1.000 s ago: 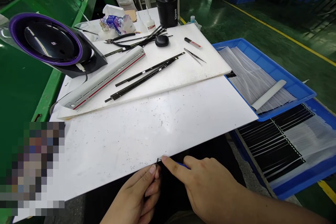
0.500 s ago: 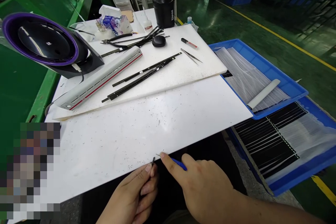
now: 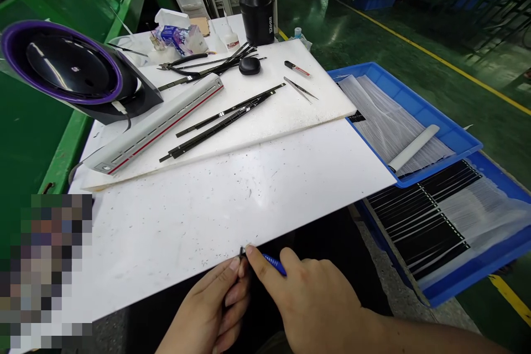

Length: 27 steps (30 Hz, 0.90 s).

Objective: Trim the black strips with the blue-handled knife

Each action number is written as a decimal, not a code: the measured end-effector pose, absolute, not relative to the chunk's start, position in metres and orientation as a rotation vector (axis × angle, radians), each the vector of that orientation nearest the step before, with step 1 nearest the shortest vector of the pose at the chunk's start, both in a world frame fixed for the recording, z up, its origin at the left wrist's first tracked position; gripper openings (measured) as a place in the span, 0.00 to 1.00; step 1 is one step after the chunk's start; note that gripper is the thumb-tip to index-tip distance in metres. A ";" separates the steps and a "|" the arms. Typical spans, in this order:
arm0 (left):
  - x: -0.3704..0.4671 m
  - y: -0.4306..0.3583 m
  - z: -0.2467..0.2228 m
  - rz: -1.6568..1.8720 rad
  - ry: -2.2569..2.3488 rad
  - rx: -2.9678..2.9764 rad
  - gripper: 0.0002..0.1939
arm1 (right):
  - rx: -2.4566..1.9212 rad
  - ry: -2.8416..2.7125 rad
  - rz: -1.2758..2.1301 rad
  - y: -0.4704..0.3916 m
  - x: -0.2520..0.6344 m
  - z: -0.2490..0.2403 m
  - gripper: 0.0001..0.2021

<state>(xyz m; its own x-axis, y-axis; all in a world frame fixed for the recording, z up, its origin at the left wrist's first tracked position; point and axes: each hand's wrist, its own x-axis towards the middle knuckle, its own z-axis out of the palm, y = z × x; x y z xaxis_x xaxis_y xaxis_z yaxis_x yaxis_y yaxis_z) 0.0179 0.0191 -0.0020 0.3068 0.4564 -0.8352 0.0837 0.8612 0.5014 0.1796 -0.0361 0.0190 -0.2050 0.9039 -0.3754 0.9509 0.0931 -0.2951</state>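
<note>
1. Head view: both hands meet at the near edge of the white board [image 3: 232, 199], just in front of the body, so the small work sits half over the drop beyond that edge.
2. Risk, as a judgement: the thin black strip [image 3: 241, 253] is pinched only at its end, and a slip of the fingertips could let it fall past the board edge below the hands.
3. Risk: the blue-handled tool [image 3: 274, 264] points straight at the left fingertips, so too hard a push could nick them or bend the strip.
4. The left hand [image 3: 211, 310] is closed in a pinch, thumb and forefinger pressed on the strip, with the other fingers curled under.
5. The right hand [image 3: 315, 301] grips the blue-handled tool, forefinger stretched along it, its tip touching the strip's top; I cannot tell what kind of tip it has.
6. Well ahead of the hands lie more black strips [image 3: 224, 116] and tweezers [image 3: 301, 89]; to the right of the right hand stand blue trays [image 3: 464, 144].
</note>
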 end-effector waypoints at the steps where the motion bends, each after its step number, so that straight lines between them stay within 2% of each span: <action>1: 0.016 0.020 -0.002 0.258 1.231 0.495 0.16 | 1.925 2.255 -0.706 -0.037 0.178 0.018 0.38; 6: 0.009 0.023 -0.002 0.239 1.174 0.486 0.14 | 2.025 2.324 -0.601 -0.042 0.180 0.014 0.37; 12: 0.011 0.024 -0.002 0.244 1.179 0.532 0.14 | 2.105 2.356 -0.745 -0.041 0.192 0.012 0.37; 21: 0.008 0.024 0.006 0.237 1.046 0.297 0.15 | 2.133 2.342 -0.745 -0.042 0.197 0.014 0.35; 27: 0.009 0.016 0.013 0.299 1.157 0.649 0.14 | 2.189 2.339 -0.888 -0.044 0.210 0.016 0.36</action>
<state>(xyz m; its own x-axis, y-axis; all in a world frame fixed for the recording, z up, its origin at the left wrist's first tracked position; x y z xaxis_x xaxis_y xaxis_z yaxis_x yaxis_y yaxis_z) 0.0088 0.0159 0.0131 0.3895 0.5363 -0.7488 0.1057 0.7816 0.6148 0.2096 -0.0442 0.0161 -0.1235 0.9674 -0.2213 0.8705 -0.0014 -0.4921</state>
